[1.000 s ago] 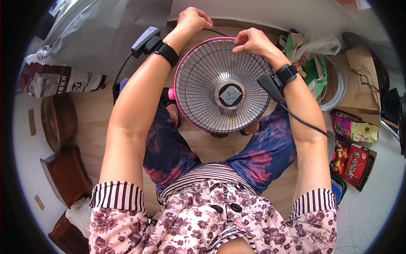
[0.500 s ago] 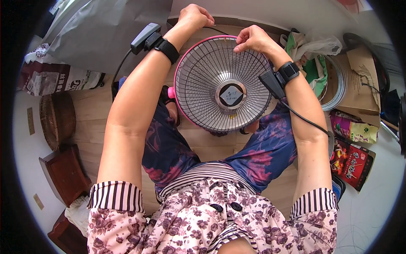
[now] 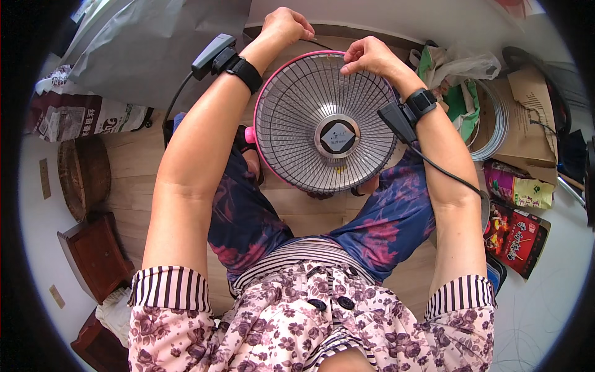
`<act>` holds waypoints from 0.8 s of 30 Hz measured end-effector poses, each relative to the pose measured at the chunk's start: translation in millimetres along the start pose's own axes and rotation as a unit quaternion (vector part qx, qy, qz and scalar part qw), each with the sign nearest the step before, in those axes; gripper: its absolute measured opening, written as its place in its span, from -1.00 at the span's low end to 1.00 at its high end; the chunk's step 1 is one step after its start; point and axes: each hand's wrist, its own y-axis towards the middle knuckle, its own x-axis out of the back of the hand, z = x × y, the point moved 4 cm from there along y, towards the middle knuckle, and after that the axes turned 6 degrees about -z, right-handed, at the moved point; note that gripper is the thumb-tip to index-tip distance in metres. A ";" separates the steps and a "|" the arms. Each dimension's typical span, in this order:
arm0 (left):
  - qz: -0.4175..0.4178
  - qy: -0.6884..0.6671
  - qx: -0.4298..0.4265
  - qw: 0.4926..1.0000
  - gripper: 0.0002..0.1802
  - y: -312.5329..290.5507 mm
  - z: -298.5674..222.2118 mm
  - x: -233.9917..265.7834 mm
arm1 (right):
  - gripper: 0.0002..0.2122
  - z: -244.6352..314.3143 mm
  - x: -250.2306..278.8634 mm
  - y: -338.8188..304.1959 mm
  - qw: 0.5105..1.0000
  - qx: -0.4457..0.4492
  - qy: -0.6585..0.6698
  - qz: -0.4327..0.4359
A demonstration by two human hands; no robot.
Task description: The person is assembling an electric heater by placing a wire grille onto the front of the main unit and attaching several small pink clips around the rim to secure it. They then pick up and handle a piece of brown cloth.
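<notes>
A round dish-shaped electric heater (image 3: 291, 130) with a pink rim and a dark wire grille stands between my knees. A silver badge (image 3: 338, 137) sits at the grille's centre. My left hand (image 3: 287, 26) is beyond the heater's far left edge, fingers pinched together; a tiny pale bit shows at the fingertips, too small to name. My right hand (image 3: 370, 57) is over the far rim, thumb and fingers closed close to the grille wires. Whatever they pinch is hidden. A dark cord (image 3: 319, 44) runs behind the rim between my hands.
A grey sheet (image 3: 161, 56) hangs at the far left. Along the left stand a round wooden tub (image 3: 83, 177) and a brown wooden stool (image 3: 96, 254). On the right are a wire coil (image 3: 499, 121), cardboard (image 3: 530, 124), plastic bags (image 3: 462, 68) and a red box (image 3: 517, 242).
My right hand has shifted slightly left along the far rim. The heater's grille and badge have moved very slightly up and left. My left hand stays nearly in place.
</notes>
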 end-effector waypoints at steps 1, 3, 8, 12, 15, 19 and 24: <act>0.011 -0.009 -0.001 1.000 -0.84 -0.3 -0.5 -1.2 | -0.68 -1.0 0.0 0.6 1.000 -0.003 0.000 0.006; 0.021 -0.017 -0.002 1.000 -0.83 -1.1 -1.2 -2.8 | -0.68 -1.0 0.2 1.0 1.000 -0.006 0.001 0.011; 0.030 -0.017 -0.004 0.999 -0.86 -1.1 -2.3 -5.3 | -0.67 3.4 0.0 -0.4 1.000 -0.008 -0.002 0.012; 0.042 -0.029 0.007 0.999 -0.86 -1.6 -6.9 -10.9 | -0.66 5.3 2.8 -2.2 1.000 -0.003 -0.001 0.011; 0.056 -0.027 0.033 0.997 -0.86 -2.6 -8.6 -15.5 | -0.70 9.1 3.6 -4.8 1.000 0.009 -0.015 0.010; 0.051 -0.026 0.039 0.998 -0.85 -2.6 -8.5 -20.3 | -0.73 7.7 4.8 -2.7 1.000 0.012 -0.004 -0.007; 0.061 -0.016 0.026 0.998 -0.84 -1.3 -9.2 -26.2 | -0.79 2.2 9.1 2.3 0.998 0.001 -0.018 -0.060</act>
